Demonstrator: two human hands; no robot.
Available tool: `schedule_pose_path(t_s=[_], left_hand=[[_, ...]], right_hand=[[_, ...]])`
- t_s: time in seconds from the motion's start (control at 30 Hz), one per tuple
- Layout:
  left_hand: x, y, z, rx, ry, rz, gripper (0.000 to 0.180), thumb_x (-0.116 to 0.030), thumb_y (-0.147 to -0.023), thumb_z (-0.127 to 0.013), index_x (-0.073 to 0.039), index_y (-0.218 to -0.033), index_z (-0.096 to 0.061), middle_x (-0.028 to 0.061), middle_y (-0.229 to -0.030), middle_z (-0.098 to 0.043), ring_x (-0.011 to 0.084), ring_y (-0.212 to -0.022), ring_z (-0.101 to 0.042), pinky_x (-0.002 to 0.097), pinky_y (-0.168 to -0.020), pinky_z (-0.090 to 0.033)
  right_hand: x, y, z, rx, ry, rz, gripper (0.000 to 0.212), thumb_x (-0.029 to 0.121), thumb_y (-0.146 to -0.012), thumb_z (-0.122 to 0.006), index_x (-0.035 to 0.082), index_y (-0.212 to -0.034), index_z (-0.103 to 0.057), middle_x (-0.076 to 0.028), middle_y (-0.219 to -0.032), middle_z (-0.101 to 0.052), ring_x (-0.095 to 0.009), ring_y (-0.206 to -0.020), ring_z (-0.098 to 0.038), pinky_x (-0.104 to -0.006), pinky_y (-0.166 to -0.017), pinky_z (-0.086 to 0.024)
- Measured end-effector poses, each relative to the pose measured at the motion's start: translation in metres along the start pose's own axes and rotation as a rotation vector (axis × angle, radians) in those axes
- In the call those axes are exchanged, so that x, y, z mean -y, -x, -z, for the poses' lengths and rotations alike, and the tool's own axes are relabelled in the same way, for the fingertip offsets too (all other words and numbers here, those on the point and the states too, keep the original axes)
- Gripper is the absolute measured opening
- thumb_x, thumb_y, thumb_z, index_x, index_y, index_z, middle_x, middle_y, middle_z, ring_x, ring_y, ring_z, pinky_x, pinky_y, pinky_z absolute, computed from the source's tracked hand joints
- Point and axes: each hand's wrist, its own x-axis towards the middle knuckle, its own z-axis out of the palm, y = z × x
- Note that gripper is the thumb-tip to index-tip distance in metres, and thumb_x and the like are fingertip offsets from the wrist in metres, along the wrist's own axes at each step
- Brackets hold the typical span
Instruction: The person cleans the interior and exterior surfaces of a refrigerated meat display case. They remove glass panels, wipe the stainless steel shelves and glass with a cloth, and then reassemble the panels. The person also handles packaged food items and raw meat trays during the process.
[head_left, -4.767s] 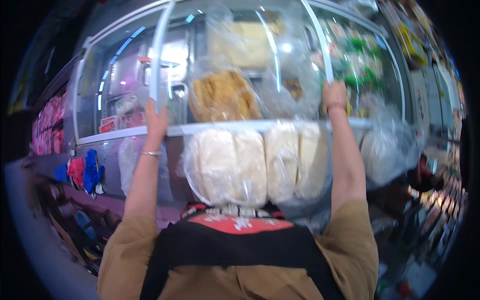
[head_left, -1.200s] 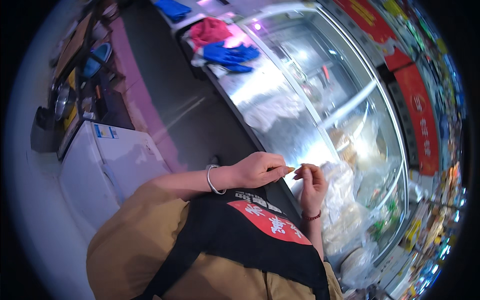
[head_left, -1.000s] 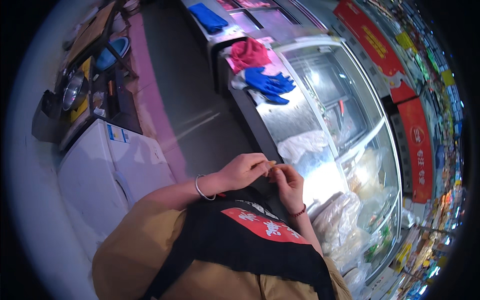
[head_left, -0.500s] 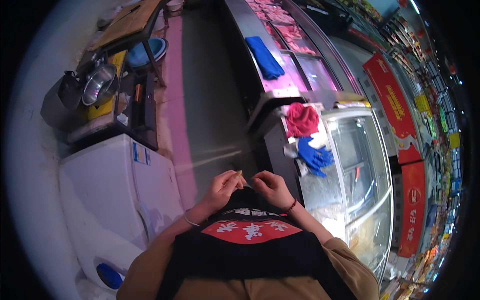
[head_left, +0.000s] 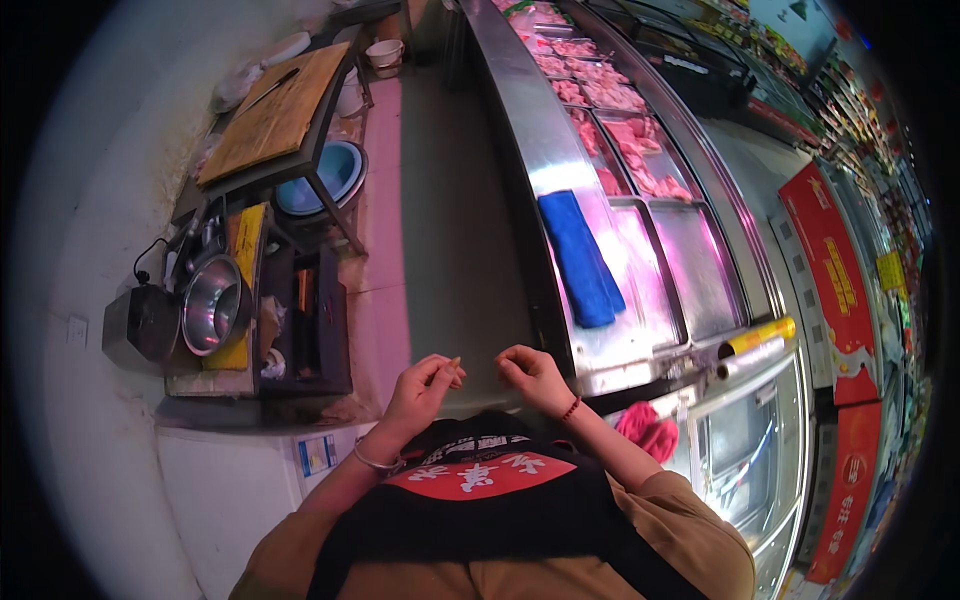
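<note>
My left hand (head_left: 422,392) is raised in front of my black apron (head_left: 500,510), its fingers pinched together. A tiny yellowish bit (head_left: 456,361) shows at the fingertips, too small to name. Just to its right, my right hand (head_left: 537,380) is closed with curled fingers, and whatever may be inside is hidden. A small gap separates the two hands, and neither touches the counter. Closest to my right hand is the steel counter edge (head_left: 595,375), with a folded blue towel (head_left: 582,258) lying farther up on it.
Meat trays (head_left: 640,150) fill the far counter on the right. A yellow roll (head_left: 760,337) and a red cloth (head_left: 648,432) lie by the glass-topped case (head_left: 745,440). To the left stand a steel bowl (head_left: 215,305), a wooden board with a knife (head_left: 285,110), a blue basin (head_left: 320,180) and a white appliance (head_left: 230,480).
My view has shifted forward along the aisle, so the meat trays and cutting board show more fully. My hands have moved slightly apart. The blue gloves have gone out of sight.
</note>
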Motion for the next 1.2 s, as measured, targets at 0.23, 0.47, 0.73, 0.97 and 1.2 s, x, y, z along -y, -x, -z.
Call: schedule_pose_path(t_s=[0.23, 0.47, 0.73, 0.97, 1.2], left_hand=[[0.036, -0.120, 0.072, -0.124, 0.218, 0.150, 0.028, -0.020, -0.099, -0.050, 0.004, -0.089, -0.061, 0.0029, -0.080, -0.062, 0.0081, -0.076, -0.059, 0.0225, -0.073, -0.048], [0.019, -0.308, 0.160, -0.068, 0.217, 0.056, 0.028, -0.021, -0.099, -0.050, 0.003, -0.091, -0.061, 0.0038, -0.084, -0.063, 0.0085, -0.078, -0.060, 0.0231, -0.074, -0.049], [-0.005, -0.485, 0.229, 0.056, 0.221, 0.054, 0.025, -0.020, -0.099, -0.051, 0.002, -0.093, -0.062, 0.0033, -0.087, -0.063, 0.0083, -0.080, -0.059, 0.0226, -0.076, -0.048], [0.015, -0.657, 0.292, 0.074, 0.180, 0.085, 0.024, -0.019, -0.098, -0.052, 0.003, -0.094, -0.061, 0.0042, -0.088, -0.064, 0.0085, -0.079, -0.060, 0.0235, -0.075, -0.049], [-0.038, -0.827, 0.371, -0.013, 0.017, 0.045, 0.023, -0.017, -0.097, -0.053, 0.004, -0.091, -0.061, 0.0042, -0.084, -0.064, 0.0080, -0.079, -0.060, 0.0228, -0.074, -0.049]], right_hand=[[0.022, -0.181, 0.008, 0.135, 0.029, 0.006, 0.016, 0.012, -0.093, -0.056, -0.001, -0.099, -0.062, -0.003, -0.079, -0.064, -0.008, -0.070, -0.060, -0.0228, -0.063, -0.049], [0.072, -0.343, 0.022, 0.118, 0.076, -0.110, 0.017, 0.013, -0.093, -0.056, -0.003, -0.095, -0.060, -0.004, -0.075, -0.063, -0.009, -0.072, -0.060, -0.0249, -0.066, -0.049], [0.120, -0.522, 0.065, -0.008, 0.148, -0.036, 0.018, 0.015, -0.094, -0.055, -0.003, -0.096, -0.061, -0.005, -0.076, -0.063, -0.009, -0.068, -0.060, -0.0237, -0.062, -0.049], [0.102, -0.681, 0.143, -0.101, 0.069, -0.026, 0.019, 0.015, -0.093, -0.055, -0.002, -0.093, -0.061, -0.003, -0.073, -0.062, -0.008, -0.063, -0.057, -0.0234, -0.057, -0.048], [0.163, -0.890, 0.183, -0.098, 0.170, 0.103, 0.020, 0.016, -0.091, -0.056, -0.003, -0.091, -0.061, -0.006, -0.069, -0.062, -0.011, -0.063, -0.058, -0.0273, -0.059, -0.048]])
